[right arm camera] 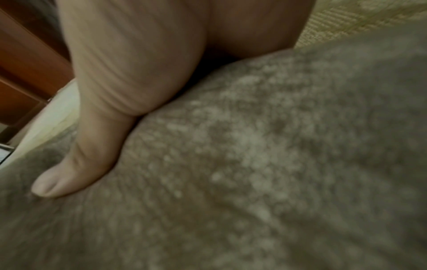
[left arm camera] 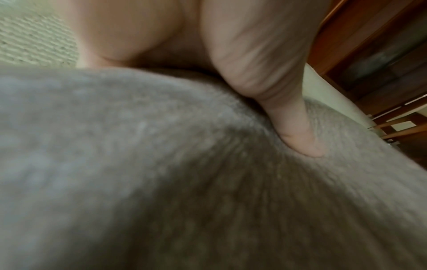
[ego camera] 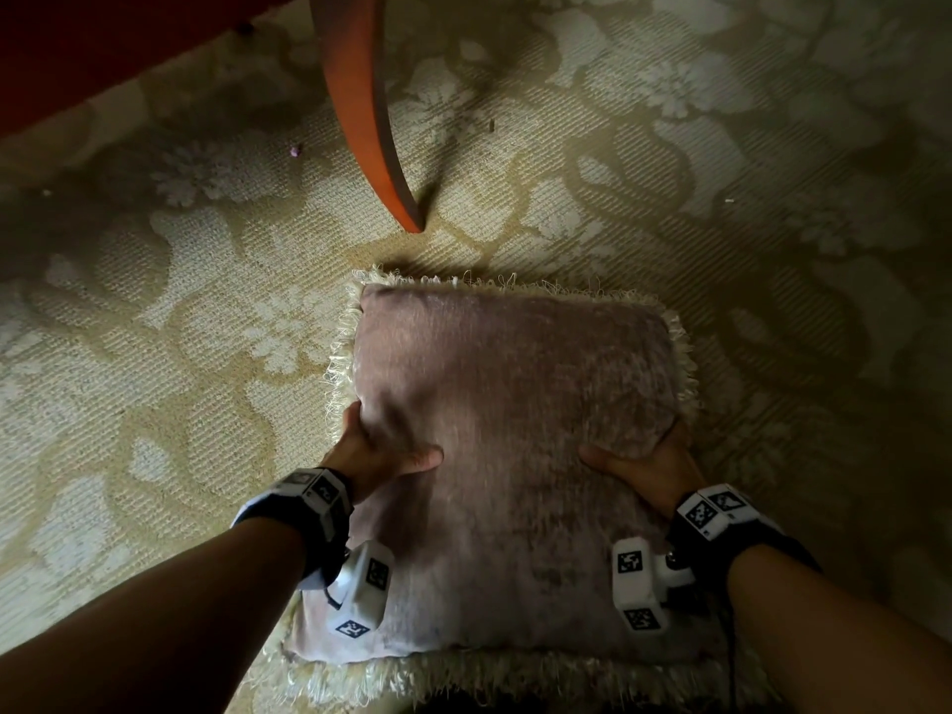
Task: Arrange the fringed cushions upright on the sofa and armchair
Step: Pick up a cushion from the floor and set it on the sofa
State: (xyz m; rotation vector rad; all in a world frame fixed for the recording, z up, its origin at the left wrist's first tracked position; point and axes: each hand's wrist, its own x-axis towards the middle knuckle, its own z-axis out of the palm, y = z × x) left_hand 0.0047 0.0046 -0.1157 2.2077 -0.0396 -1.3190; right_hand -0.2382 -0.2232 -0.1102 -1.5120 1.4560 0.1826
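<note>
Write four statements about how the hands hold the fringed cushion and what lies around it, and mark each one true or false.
1. Both the left hand and the right hand grip the mauve plush cushion with cream fringe. True.
2. The cushion stands upright on a sofa seat. False: it is held over the cream floral patterned carpet.
3. A curved reddish-brown wooden furniture leg meets the carpet beyond the cushion. True.
4. Each thumb is tucked under the cushion. False: the thumbs press on its top face.
</note>
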